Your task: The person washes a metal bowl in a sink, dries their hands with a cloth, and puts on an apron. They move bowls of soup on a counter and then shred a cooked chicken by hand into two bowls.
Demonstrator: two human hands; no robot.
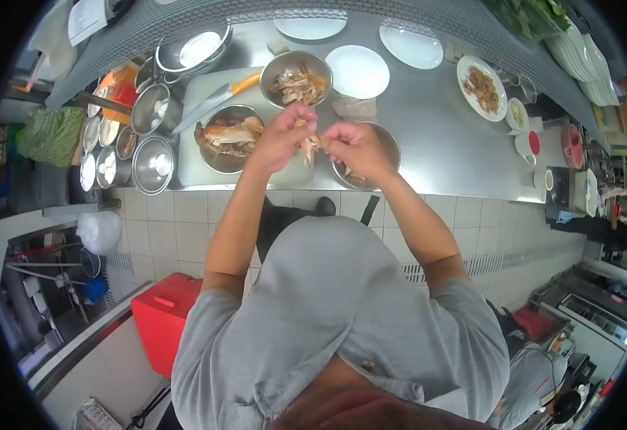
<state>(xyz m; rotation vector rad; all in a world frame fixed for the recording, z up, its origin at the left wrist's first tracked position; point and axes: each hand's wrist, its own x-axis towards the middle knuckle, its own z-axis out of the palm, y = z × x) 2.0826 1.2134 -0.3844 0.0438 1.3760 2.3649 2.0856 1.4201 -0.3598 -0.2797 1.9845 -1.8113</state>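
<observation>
My left hand [283, 141] pinches a torn piece of cooked chicken [309, 152] from the left. From the other side my right hand [358, 149] grips the same piece with its fingertips. Both hands are above the counter's front part, between two metal bowls. The left bowl holds a large piece of cooked chicken [231, 135], probably a carcass. Under my right hand is the right bowl [391, 148], with a few pale bits showing; the hand hides much of it. Behind my hands stands a third bowl [306, 59] with shredded-looking chicken or bones [300, 89].
A knife [213, 104] with an orange handle lies on the pale cutting board [191, 93]. White plates [358, 72] stand at the back; one holds browned food [480, 89]. Several metal containers [153, 165] crowd the left. A mesh shelf [256, 44] overhangs the steel counter [449, 154].
</observation>
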